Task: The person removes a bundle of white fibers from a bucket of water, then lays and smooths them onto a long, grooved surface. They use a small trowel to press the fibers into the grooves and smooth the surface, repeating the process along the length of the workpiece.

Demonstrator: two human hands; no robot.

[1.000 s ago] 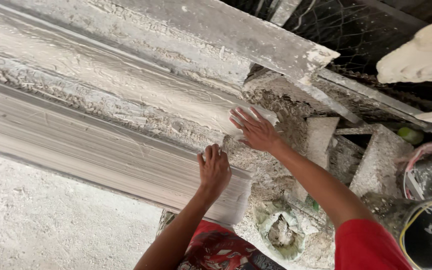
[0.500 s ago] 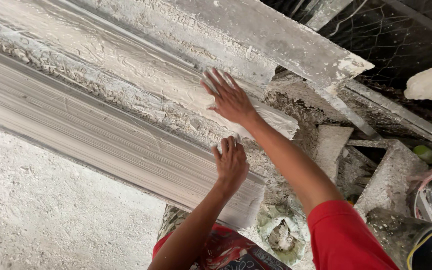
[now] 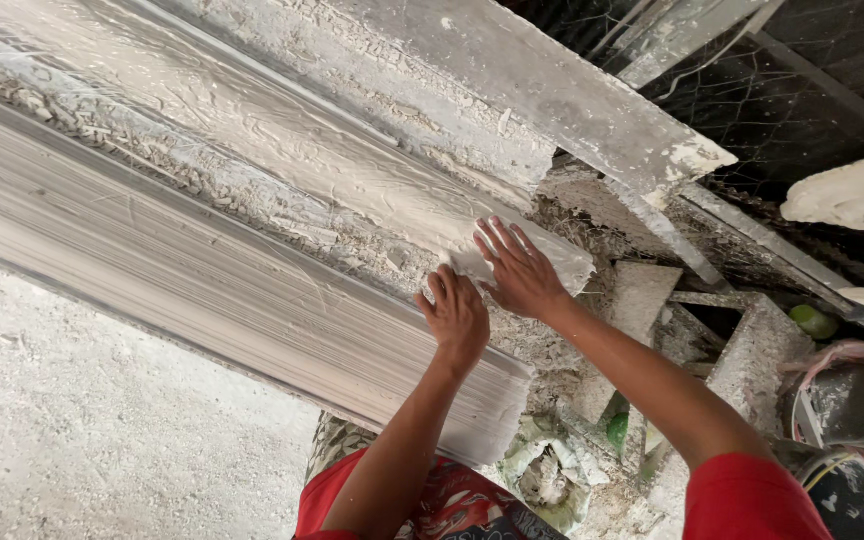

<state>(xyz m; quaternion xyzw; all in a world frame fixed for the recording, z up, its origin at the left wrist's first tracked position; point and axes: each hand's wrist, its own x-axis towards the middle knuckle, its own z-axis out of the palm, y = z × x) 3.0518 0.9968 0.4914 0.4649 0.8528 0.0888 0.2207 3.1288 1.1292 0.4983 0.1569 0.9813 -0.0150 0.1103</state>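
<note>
**Both hands drawn together at the end of the plaster moulding**

Since half a second ago, my right hand (image 3: 520, 268) has slid back down the moulding and now lies just beside my left hand (image 3: 457, 315), where before it reached well ahead of it. I see it lying flat, fingers spread and pointing up the length of the piece, palm pressed on the wet white plaster (image 3: 352, 190) near the broken end. My left hand is curled, fingers bent over the ridge between the wet band and the smooth face; whether it pinches a lump of plaster I cannot tell, since the fingertips are hidden against the surface.

What I am working on is the long white plaster cornice moulding (image 3: 202, 270), which runs diagonally from the upper left down to the lower right, its end just below my left wrist. Its near face is smooth with fine lengthwise streaks; along its upper edge runs a rough, crumbly strip.

Above it lies a flat grey plaster-crusted board (image 3: 552, 90), slanted the same way. Behind that stretches dark wire mesh (image 3: 752, 110). To the right of my right forearm stand plaster-caked blocks (image 3: 752, 350), with a small green round object (image 3: 814, 320) beyond them. A crumpled plaster-stained bag (image 3: 547, 475) sits between my forearms. At lower left is the dusty white floor (image 3: 82, 440).
</note>
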